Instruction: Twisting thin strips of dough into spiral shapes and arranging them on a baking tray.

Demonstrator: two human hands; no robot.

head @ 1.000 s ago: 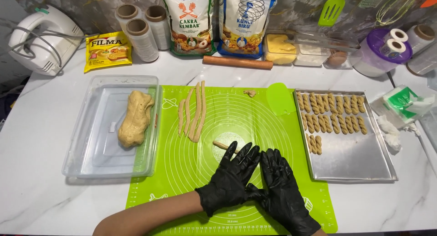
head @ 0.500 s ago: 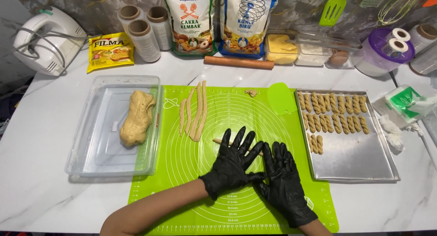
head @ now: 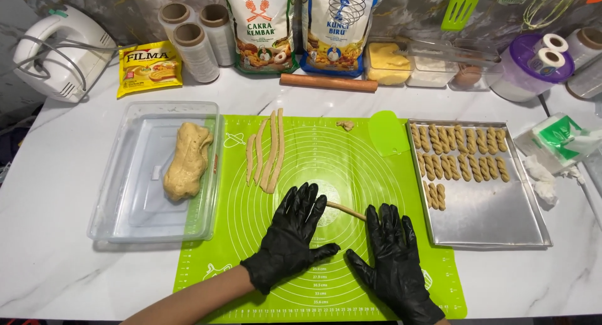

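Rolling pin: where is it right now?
In the head view, the wooden rolling pin lies flat at the back of the marble counter, just beyond the green silicone mat and in front of the two flour bags.

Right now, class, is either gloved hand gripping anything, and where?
Neither grips: the left hand and right hand lie flat, pressing the ends of a thin dough rope.
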